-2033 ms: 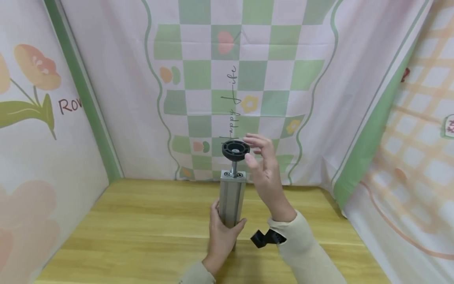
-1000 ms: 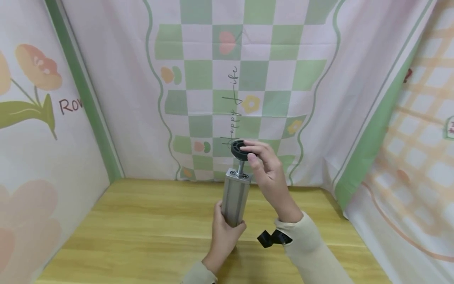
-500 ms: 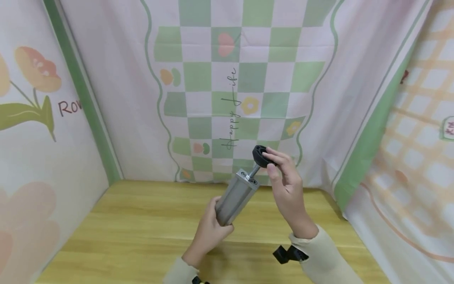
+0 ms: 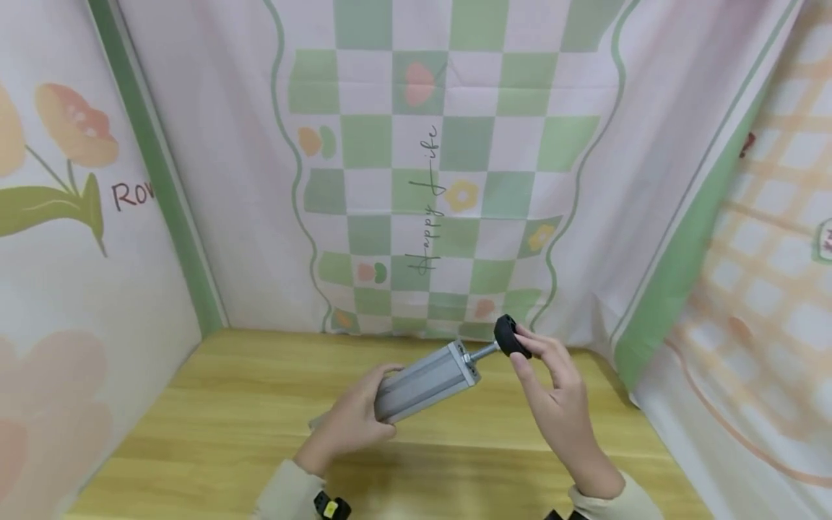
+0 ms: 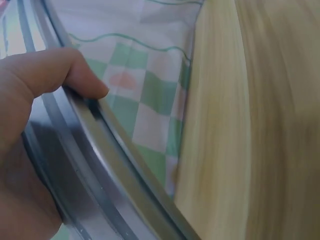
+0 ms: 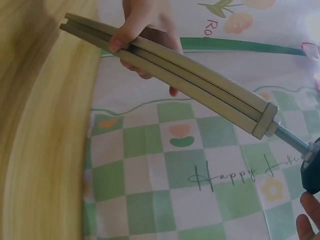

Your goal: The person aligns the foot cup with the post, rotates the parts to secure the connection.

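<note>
My left hand point(image 4: 354, 412) grips a grey aluminium profile point(image 4: 425, 383), its fingers wrapped round the bar's lower half. The bar is held tilted above the table, its capped end pointing right and slightly up. From the end plate point(image 6: 265, 120) sticks a threaded rod point(image 4: 484, 353) bearing a round black levelling foot point(image 4: 508, 336). The thumb and fingers of my right hand point(image 4: 564, 412) pinch the rim of that foot. Grooves along the bar show in the left wrist view, where the thumb lies across it. Only fingertips of the right hand appear in the right wrist view.
A wooden table point(image 4: 247, 404) lies below both hands. Behind it hangs a checked green and white cloth point(image 4: 416, 173), with printed cloth walls at the left point(image 4: 58, 303) and right point(image 4: 754, 318). Dark wrist devices sit at both cuffs.
The bar has swung from upright to a strong tilt towards the right. My right hand closed on the levelling foot and moved right and down with it; my left hand shifted left.
</note>
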Motion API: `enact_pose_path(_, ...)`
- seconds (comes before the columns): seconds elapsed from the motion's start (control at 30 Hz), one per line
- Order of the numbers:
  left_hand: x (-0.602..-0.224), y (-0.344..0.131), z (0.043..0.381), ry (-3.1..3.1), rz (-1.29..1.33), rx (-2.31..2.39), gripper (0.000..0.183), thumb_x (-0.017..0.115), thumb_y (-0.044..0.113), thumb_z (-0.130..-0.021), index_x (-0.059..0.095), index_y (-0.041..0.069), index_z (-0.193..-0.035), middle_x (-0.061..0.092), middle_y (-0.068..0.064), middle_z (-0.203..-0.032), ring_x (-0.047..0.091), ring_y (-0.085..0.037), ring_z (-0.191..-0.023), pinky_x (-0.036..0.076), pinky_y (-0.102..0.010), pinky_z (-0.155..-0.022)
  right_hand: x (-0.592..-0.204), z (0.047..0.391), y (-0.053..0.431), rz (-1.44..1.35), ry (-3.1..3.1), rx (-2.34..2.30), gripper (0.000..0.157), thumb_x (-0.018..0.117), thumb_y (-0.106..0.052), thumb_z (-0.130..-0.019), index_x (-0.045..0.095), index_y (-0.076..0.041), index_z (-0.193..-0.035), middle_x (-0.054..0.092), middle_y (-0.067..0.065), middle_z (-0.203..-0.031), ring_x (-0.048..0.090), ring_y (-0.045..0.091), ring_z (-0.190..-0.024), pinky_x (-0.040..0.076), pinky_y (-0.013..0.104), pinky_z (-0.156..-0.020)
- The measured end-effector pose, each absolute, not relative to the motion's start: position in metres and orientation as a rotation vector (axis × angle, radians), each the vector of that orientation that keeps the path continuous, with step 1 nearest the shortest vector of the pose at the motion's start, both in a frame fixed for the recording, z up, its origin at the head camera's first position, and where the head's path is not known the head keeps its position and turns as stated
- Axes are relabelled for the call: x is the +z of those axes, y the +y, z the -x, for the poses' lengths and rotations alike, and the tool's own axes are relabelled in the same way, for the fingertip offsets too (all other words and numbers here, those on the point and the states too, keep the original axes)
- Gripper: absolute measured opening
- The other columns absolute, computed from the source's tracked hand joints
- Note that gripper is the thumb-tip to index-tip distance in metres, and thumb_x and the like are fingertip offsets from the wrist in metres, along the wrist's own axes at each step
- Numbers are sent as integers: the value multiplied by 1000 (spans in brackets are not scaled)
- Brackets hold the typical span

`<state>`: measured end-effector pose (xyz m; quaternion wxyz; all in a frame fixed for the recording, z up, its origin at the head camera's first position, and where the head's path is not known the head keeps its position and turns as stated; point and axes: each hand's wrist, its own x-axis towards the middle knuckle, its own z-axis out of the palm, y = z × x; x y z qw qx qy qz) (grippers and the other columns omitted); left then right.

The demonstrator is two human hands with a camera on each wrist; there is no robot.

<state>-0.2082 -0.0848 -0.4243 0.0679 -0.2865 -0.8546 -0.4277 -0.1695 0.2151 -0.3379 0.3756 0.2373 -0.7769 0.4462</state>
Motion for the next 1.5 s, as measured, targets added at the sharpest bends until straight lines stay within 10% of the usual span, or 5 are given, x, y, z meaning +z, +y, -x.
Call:
enact_pose_path(0.73, -439, -119, 214, -2755, 1060, -850, 83, 87, 15, -61, 60, 28, -138, 52, 4, -115, 52, -10, -94, 52, -26, -76, -400, 138, 238, -36, -2619, 1375, 27, 71, -34, -95, 73, -13, -110, 72, -1, -106, 66, 16, -96, 54, 26, -77)
enact_pose_path(1.5, -475, -118, 217, -2884, 1147, -678, 83, 89, 11, -54, 66, 26, -133, 56, 12, -100, 51, -4, -84, 51, -27, -75, -473, 145, 241, 259, -2825, 1510, 31, 71, -34, -94, 70, -3, -102, 71, 2, -97, 66, 21, -92, 55, 45, -81)
